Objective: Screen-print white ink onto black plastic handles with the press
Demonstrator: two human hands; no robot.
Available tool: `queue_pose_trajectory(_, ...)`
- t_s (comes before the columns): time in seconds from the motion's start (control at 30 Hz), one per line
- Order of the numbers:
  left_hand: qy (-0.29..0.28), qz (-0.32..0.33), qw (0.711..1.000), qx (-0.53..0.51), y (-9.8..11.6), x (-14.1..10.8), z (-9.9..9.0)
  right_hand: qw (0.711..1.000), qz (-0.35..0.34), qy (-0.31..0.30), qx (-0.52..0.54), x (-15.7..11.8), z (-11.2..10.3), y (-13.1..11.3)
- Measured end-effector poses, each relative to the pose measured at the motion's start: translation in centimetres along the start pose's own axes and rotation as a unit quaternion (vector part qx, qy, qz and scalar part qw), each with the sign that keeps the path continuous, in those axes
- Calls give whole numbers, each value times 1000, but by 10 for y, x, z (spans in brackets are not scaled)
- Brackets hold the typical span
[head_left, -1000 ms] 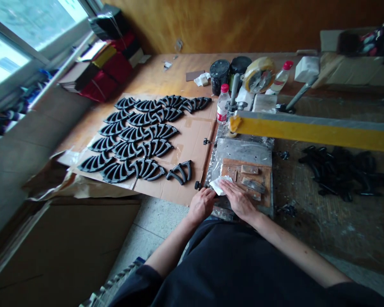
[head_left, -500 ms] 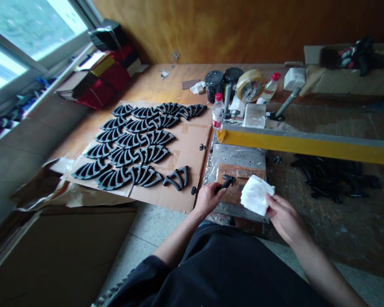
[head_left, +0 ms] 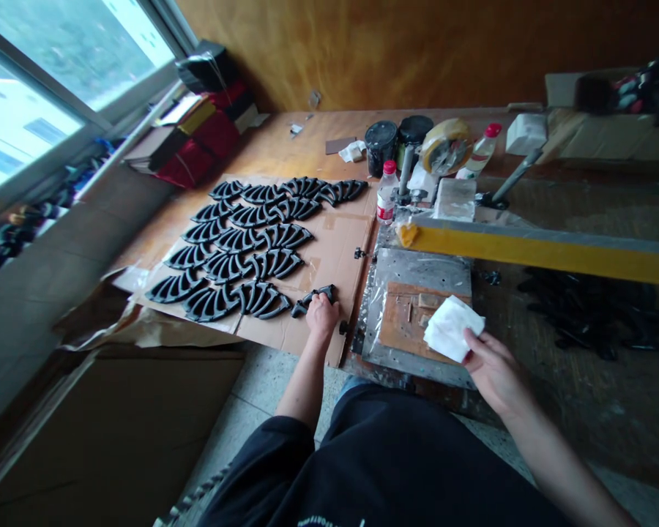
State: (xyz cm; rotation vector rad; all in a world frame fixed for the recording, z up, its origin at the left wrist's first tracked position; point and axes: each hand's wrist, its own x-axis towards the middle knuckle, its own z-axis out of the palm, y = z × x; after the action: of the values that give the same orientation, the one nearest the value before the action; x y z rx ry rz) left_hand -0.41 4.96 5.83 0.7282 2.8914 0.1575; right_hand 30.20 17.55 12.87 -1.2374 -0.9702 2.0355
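Note:
My left hand [head_left: 323,313] is over the right end of the nearest row on the cardboard sheet [head_left: 274,335], its fingers closed around a black curved handle-like part [head_left: 327,291]. The fingers partly hide this part and the similar ones beside it. Several rows of such black curved parts [head_left: 263,298] lie in fan-like groups on the sheet. My right hand [head_left: 497,369] pinches a folded white cloth [head_left: 453,326] above the edge of a brown board [head_left: 398,322]. Small blocks [head_left: 429,300] sit on that board, which lies on a grey metal plate [head_left: 433,267].
A yellow-sided bar [head_left: 549,247] crosses above the plate's far side. Behind it stand a red-capped bottle [head_left: 385,194], dark tubs [head_left: 381,146] and a tape roll [head_left: 446,145]. More black parts [head_left: 593,315] are heaped at the right. Red boxes [head_left: 198,139] stand near the window.
My left hand has moved left with the black part, from above the brown board to the row on the cardboard. My right hand still holds the cloth. The view has shifted slightly.

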Motion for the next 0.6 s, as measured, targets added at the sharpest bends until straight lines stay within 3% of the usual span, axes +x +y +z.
queue_pose_trajectory(0.07, 3, -5, 1000, -4, -2, -3, 0, 997, -40, -5, -69, 14, 4, 10)
queue_pose_trajectory(0.13, 16, 33, 999, -18, 2, -15, -7, 979, -100, -8, -177, 27, 10, 19)
queue_pose_trajectory(0.27, 15, 254, 963, -92, 14, -64, -23, 875, -219, -18, -431, 40, 31, 28)
queue_pose_trajectory(0.33, -11, 325, 939, -108, 19, -91, -25, 822, -275, -60, -495, 41, 45, 32)
queue_pose_trajectory(0.47, -45, 340, 932, -117, 26, -118, -15, 736, -380, -202, -523, 47, 62, 47)
queue_pose_trajectory(0.6, -56, 321, 937, -126, 25, -118, -5, 665, -401, -282, -562, 50, 54, 67)
